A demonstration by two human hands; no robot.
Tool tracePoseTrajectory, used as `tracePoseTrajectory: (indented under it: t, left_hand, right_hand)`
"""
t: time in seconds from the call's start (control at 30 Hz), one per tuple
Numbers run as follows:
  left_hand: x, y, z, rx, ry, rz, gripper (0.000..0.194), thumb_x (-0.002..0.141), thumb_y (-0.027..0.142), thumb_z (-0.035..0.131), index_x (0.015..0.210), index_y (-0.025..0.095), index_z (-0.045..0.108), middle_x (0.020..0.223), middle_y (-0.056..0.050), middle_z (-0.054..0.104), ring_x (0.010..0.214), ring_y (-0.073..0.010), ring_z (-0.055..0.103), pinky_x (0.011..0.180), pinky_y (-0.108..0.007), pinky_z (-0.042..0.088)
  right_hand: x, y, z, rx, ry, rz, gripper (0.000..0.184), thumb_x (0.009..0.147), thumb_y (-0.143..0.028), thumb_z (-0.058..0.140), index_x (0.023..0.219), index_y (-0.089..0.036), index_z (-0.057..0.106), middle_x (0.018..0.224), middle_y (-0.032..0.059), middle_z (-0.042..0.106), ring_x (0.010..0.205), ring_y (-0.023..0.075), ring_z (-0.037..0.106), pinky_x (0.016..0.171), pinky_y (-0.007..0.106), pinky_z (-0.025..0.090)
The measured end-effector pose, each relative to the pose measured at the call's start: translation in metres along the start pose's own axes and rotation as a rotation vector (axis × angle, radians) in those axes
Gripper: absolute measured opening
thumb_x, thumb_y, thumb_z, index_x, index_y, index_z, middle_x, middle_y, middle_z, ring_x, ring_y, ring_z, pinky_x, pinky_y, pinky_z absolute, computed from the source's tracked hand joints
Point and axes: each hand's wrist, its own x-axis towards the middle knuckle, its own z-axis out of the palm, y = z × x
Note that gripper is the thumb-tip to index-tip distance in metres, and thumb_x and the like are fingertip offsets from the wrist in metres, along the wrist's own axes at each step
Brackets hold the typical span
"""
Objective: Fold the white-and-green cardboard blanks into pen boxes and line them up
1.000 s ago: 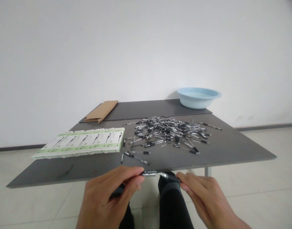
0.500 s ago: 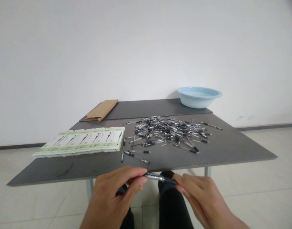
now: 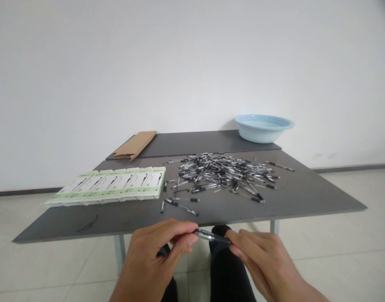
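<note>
A clear-barrelled pen (image 3: pixel 211 236) with dark ends is held between my two hands, in front of the table's near edge and above my legs. My left hand (image 3: pixel 161 247) pinches its left end between thumb and forefinger. At the other end, the fingertips of my right hand (image 3: pixel 261 253) close on the dark part. Beyond them a heap of similar pens (image 3: pixel 223 172) lies on the dark table (image 3: pixel 293 197). A few loose pens (image 3: pixel 182 207) rest between the heap and the near edge.
An overlapping row of white and green pen boxes (image 3: pixel 107 186) covers the table's left side. A folded brown paper bag (image 3: pixel 135 144) lies at the back left. At the back right, a light blue basin (image 3: pixel 263 130) stands near the wall.
My left hand has shifted slightly right, and the gap between my two hands along the pen is a little smaller. Both hands still hold the pen.
</note>
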Motion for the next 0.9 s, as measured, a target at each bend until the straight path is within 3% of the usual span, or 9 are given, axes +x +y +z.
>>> tracePoseTrajectory:
  t: [0.27, 0.9]
  left_hand:
    - [-0.005, -0.001, 0.0, 0.0, -0.009, -0.004, 0.017, 0.092, 0.017, 0.073, 0.102, 0.031, 0.077, 0.08, 0.011, 0.079, 0.066, -0.0051, 0.075, 0.064, -0.008, 0.054]
    - [-0.005, -0.001, 0.0, -0.101, 0.012, -0.039, 0.012, 0.093, 0.015, 0.069, 0.09, 0.024, 0.076, 0.069, 0.006, 0.074, 0.06, -0.0087, 0.071, 0.06, -0.015, 0.053]
  right_hand:
    - [0.003, -0.003, 0.0, 0.006, -0.014, 0.002, 0.019, 0.111, -0.017, 0.038, 0.116, -0.019, 0.056, 0.076, 0.0018, 0.065, 0.059, 0.0161, 0.064, 0.055, 0.029, 0.039]
    - [0.011, -0.012, -0.001, -0.026, 0.01, -0.006, 0.021, 0.112, -0.02, 0.035, 0.113, -0.02, 0.056, 0.079, 0.0025, 0.071, 0.061, 0.0167, 0.07, 0.055, 0.028, 0.046]
